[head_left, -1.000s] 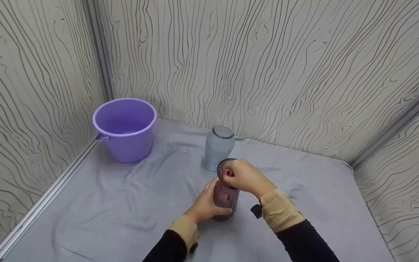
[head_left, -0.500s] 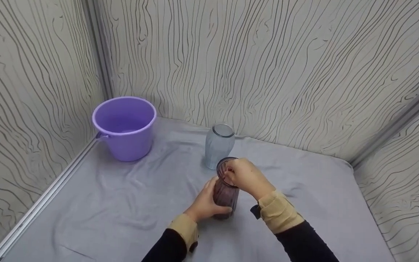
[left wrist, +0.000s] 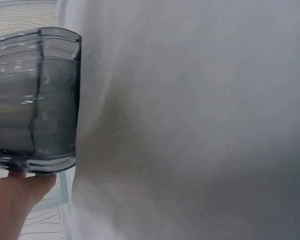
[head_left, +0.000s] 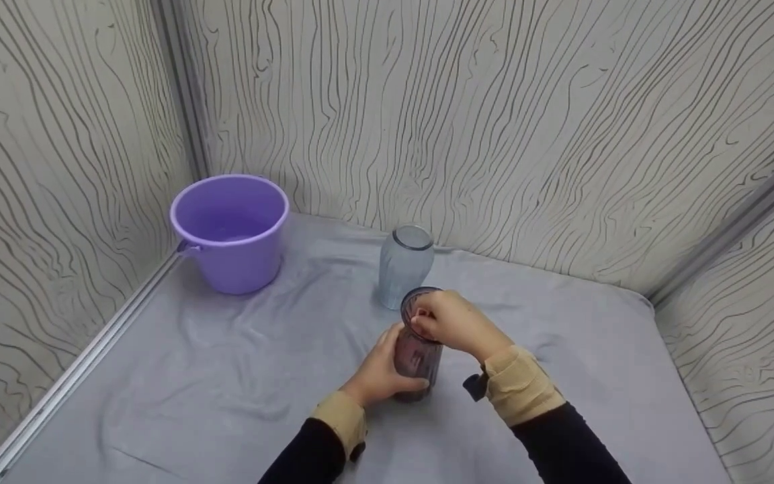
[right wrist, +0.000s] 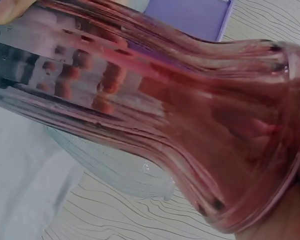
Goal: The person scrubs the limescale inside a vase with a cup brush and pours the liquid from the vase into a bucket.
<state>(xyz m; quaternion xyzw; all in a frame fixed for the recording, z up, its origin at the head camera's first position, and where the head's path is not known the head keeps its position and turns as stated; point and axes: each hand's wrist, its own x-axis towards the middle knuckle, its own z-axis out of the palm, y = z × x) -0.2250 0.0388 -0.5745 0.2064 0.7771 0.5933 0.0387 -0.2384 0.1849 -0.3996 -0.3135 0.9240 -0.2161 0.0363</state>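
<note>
A purple ribbed glass vase stands slightly tilted near the middle of the cloth. My left hand grips its lower body, thumb across the front; in the right wrist view, fingertips show through the glass. My right hand is at the vase's mouth with its fingers bent into the opening. Whether those fingers hold anything is hidden. In the left wrist view the vase's thick base looks dark grey against the cloth. Just behind stands a pale blue glass vase, upright and untouched.
A purple bucket stands at the back left, its inside facing up. Grey cloth with wrinkles covers the table. Wood-grain panels rise at the back and both sides, and a metal rail runs along the left edge.
My left hand keeps its grip on the purple vase. My right hand's fingers have shifted slightly at the mouth. The head view has tilted a little, so the bucket and blue vase appear higher.
</note>
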